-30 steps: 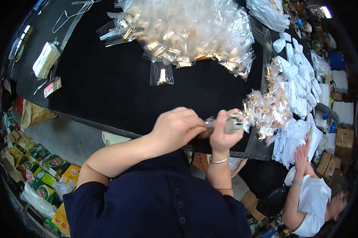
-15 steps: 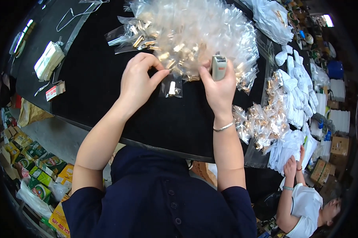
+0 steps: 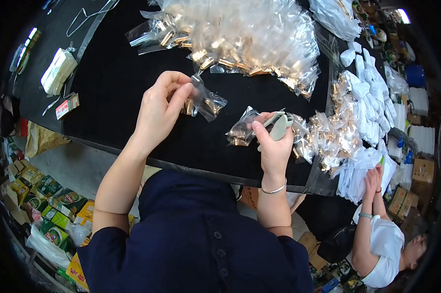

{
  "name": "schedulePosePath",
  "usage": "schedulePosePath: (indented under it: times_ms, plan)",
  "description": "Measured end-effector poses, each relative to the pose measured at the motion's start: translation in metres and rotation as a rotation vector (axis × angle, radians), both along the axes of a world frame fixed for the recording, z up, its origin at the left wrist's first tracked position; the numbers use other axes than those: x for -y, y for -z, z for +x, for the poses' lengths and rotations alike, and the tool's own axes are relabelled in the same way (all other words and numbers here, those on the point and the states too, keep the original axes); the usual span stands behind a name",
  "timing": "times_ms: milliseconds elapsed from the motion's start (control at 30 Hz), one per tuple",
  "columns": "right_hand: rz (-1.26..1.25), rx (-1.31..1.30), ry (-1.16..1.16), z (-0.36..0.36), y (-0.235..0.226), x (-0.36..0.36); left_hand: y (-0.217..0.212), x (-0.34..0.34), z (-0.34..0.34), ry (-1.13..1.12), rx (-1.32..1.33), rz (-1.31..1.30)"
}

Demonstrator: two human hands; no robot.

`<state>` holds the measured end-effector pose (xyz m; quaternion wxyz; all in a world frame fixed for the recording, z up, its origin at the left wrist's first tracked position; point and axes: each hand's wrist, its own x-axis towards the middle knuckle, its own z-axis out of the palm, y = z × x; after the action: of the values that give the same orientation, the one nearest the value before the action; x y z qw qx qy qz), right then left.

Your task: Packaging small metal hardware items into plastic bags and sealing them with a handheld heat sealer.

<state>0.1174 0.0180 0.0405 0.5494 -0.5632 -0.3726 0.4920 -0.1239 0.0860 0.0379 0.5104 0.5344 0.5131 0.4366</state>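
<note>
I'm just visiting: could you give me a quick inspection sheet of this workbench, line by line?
Surface: black table, mostly covered at the far side.
Job's things: left hand pinches a small clear bag with a gold piece; right hand grips a grey hand tool and another bag.
Clutter: heap of filled bags, white pouches.
Grippers: both hands closed on items.
Cables: nothing seen.
Surroundings: cartons; co-worker.
</note>
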Motion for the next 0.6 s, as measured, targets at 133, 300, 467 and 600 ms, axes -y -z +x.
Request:
schedulePosePath:
  times_ms: [133,300,467,600]
  plan:
    - [0.031,-0.024,0.053,-0.006,-0.001,0.0,0.006,0.011,0.001,-0.069,0.207,0.0]
    - [0.064,0.056,0.036,-0.009,0.004,0.003,0.002,0.017,0.006,0.036,-0.291,0.158]
    - [0.065,0.115,0.09,-0.01,0.007,0.005,0.01,0.02,0.015,-0.05,-0.212,0.03]
    - [0.11,0.197,0.111,-0.008,0.0,0.007,0.008,0.019,0.016,-0.089,-0.091,0.235]
